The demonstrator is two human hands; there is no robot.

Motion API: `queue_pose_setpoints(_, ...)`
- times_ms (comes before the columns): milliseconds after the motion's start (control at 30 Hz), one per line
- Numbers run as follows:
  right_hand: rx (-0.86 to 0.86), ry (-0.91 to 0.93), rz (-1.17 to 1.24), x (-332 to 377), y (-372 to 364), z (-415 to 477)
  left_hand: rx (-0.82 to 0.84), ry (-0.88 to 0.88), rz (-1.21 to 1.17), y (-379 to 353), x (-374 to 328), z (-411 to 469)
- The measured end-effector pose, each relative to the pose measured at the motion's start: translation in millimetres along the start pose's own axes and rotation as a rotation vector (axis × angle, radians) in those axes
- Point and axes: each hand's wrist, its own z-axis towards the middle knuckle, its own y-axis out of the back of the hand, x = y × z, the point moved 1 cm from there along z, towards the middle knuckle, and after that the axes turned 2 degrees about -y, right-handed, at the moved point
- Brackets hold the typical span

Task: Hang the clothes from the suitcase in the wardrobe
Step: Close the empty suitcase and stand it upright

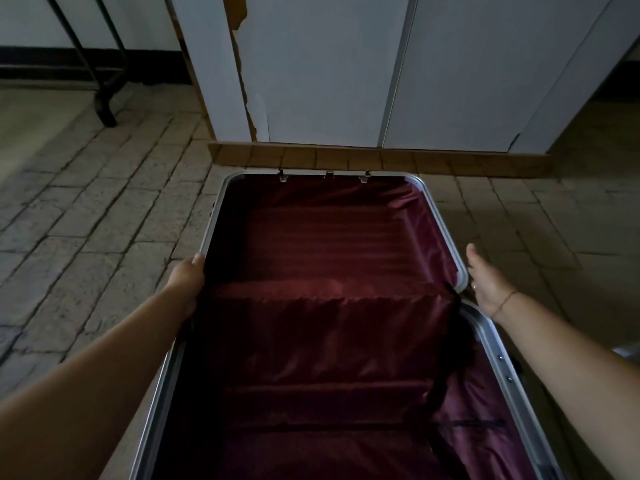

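Suitcase [446, 230] lies open on the floor [104, 220], its far end almost touching the brown strip at the foot of the wardrobe [329, 81]. Its silver rim looks hard and stiff. Inside is dark red cloth [329, 323], soft, thin and a bit shiny, so I think it would be light and slippery. I cannot tell if that cloth is clothes or only the lining. No folded clothes show clearly.

The left hand [185, 282] is at the left rim of the far half, with its fingers [198, 261] curled on the edge. The right hand [485, 282] is spread open just beside the right rim and holds nothing.

Soft clothes are best taken by a bunched fold or at the shoulders.

The white wardrobe doors look closed, and the suitcase sits right in front of them, so it may block them. A dark metal stand [104, 98] is far off by the left wall.
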Motion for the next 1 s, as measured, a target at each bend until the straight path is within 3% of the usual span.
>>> queue_pose_setpoints(267,0.040,-0.070,0.159,-2,-5,26,-0.007,0.074,-0.183,-3,1,12)
queue_pose_setpoints(433,0.068,-0.091,0.212,0,-10,23,0.071,0.006,-0.156,-1,2,11)
queue_pose_setpoints(567,0.108,-0.094,0.278,-1,-5,24,0.104,-0.013,-0.297,-7,4,7)
queue_pose_setpoints(800,0.140,0.033,0.343,-3,-1,18,0.137,-0.091,-0.499,-5,8,8)
queue_pose_setpoints(1000,0.086,0.090,0.522,1,0,15,0.267,-0.165,-0.545,17,13,15)
